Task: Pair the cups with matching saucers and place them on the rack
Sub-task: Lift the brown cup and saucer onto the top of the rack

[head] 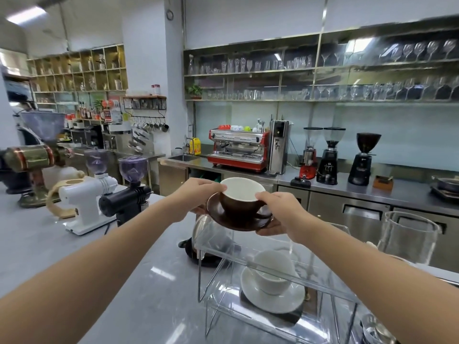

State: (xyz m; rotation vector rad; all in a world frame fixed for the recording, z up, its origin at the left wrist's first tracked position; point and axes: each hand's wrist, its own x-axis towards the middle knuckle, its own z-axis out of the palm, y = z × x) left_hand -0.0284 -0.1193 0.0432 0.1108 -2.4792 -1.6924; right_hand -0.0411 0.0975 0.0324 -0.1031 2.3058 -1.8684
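Observation:
A brown cup with a white inside sits on a brown saucer, held in the air above the clear acrylic rack. My left hand grips the saucer's left edge with the thumb on the cup rim. My right hand holds the saucer's right side, thumb on the rim. A white cup stands on a white saucer on the rack's lower level.
A steel kettle stands just behind the rack. A large glass jug is at the right. Grinders, white and black, line the grey counter at left. A red espresso machine sits on the back counter.

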